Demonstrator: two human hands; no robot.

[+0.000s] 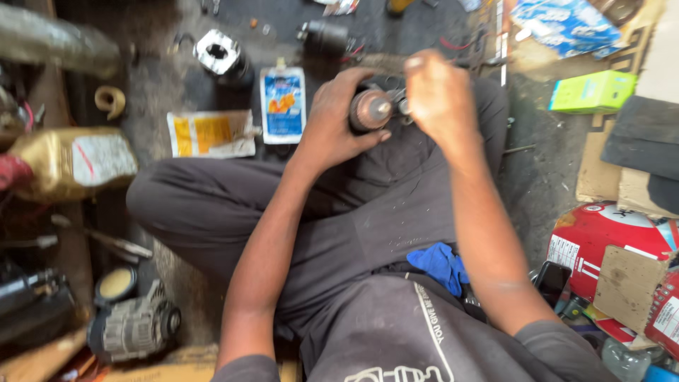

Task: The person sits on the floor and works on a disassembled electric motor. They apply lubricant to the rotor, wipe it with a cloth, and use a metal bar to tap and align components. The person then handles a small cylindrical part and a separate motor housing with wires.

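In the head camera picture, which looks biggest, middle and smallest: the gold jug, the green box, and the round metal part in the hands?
1. Gold jug, though it lies nearer the picture edge, so unsure.
2. Green box.
3. Round metal part, held in the left hand; partly covered, so roughly judged.

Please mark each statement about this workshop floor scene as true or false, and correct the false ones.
1. The left hand grips a brown cylindrical motor part. True.
2. The right hand rests flat on the floor. False: it is raised at the motor part, next to the left hand.
3. A blue cloth lies in the person's lap. True.
4. The green box stands to the person's left. False: it lies on the right, near the cardboard.
5. A gold-coloured jug lies on the person's left. True.
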